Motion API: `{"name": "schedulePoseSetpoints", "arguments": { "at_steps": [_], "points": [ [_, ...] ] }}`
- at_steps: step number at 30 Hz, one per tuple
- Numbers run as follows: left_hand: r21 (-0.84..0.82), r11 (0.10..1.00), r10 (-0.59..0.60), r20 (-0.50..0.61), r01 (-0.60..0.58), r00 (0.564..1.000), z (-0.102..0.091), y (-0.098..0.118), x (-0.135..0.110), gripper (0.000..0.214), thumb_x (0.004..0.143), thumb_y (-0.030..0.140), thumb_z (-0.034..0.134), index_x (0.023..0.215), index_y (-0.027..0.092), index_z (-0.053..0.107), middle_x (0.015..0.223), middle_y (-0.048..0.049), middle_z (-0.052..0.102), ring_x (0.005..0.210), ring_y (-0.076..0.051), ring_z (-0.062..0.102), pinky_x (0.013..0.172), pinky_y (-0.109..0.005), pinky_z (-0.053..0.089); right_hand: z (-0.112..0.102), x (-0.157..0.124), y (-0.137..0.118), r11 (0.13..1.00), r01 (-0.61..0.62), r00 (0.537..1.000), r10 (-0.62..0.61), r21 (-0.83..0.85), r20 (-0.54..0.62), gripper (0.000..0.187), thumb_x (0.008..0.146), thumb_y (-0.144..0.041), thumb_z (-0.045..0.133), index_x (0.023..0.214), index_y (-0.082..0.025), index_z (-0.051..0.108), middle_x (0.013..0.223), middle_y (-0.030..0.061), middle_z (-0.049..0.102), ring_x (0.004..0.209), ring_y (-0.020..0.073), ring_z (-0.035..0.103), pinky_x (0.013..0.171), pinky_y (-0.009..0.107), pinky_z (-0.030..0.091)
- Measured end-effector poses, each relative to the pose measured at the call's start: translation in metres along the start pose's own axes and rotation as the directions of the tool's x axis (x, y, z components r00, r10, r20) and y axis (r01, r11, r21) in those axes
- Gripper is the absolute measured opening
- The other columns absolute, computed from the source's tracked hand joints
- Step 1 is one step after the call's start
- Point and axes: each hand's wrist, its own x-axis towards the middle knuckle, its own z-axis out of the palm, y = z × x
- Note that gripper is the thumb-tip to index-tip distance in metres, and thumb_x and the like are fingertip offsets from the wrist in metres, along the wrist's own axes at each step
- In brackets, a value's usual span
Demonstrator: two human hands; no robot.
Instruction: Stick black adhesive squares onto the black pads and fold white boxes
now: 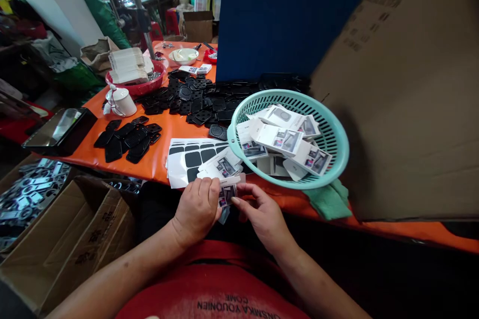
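Note:
Over my lap, at the table's front edge, I hold a small printed box point(228, 193) between both hands. My left hand point(200, 207) is closed round its left side. The thumb and fingers of my right hand point(264, 212) pinch its right side. A pale flap shows along the top of the box. Just beyond lie more printed cartons point(221, 164), on white sheets point(178, 162) with black rounded-square stickers. To the right, a light green plastic basket point(341, 152) holds several white printed boxes point(282, 139). What is inside the held box is hidden.
Black plates point(129, 137) are spread over the orange table point(157, 167). A red basket point(140, 88) of cartons and a white pot point(123, 102) stand at the left. A large cardboard box point(404, 109) and blue panel point(277, 20) block the right and back. A green cloth point(331, 202) hangs over the edge.

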Motion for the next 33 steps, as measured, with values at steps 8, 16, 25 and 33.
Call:
{"name": "schedulePoseSetpoints", "arguments": {
  "at_steps": [8,16,25,33],
  "points": [
    [-0.105,0.994,0.012,0.031,-0.009,0.999,-0.004,0.007,-0.01,0.051,0.074,0.029,0.068,0.114,0.006,0.048,0.091,-0.0149,0.064,0.078,-0.029,0.062,0.065,-0.04,0.052,-0.002,-0.006,-0.002,0.983,-0.093,0.986,0.069,0.155,0.151,0.035,0.071,-0.047,0.076,0.087,-0.019,0.062,0.069,-0.0032,0.064,0.031,0.001,0.037,0.03,0.014,0.024],
    [-0.583,0.721,-0.141,0.405,0.374,0.903,0.003,0.011,-0.018,0.015,0.089,0.031,0.056,0.088,0.017,0.056,0.075,-0.0044,0.066,0.065,-0.019,0.062,0.059,-0.028,0.045,-0.011,-0.008,-0.005,0.918,0.337,0.937,-0.305,-0.208,0.168,0.015,0.083,-0.034,0.066,0.086,-0.021,0.073,0.074,0.0005,0.063,0.04,0.006,0.047,0.037,0.019,0.039],
    [-0.839,-0.061,-0.246,0.537,0.54,0.807,0.012,0.022,-0.035,0.061,0.089,0.037,0.06,0.139,0.02,0.031,0.094,-0.0037,0.07,0.078,-0.015,0.064,0.071,-0.026,0.049,-0.022,-0.012,0.039,0.807,0.518,0.849,-0.525,-0.283,0.056,0.021,0.086,-0.026,0.067,0.107,-0.024,0.069,0.092,0.004,0.067,0.071,0.0147,0.066,0.065,0.025,0.056],
    [-0.918,-0.05,-0.227,0.395,0.395,0.89,0.012,0.014,-0.028,0.044,0.089,0.03,0.06,0.129,0.024,0.044,0.112,-0.0064,0.064,0.099,-0.017,0.063,0.088,-0.029,0.049,-0.014,-0.017,0.039,0.854,0.494,0.869,-0.492,-0.165,0.055,0.011,0.088,-0.028,0.064,0.093,-0.021,0.071,0.082,0.0034,0.071,0.074,0.0168,0.067,0.068,0.025,0.055]
  ]
}}
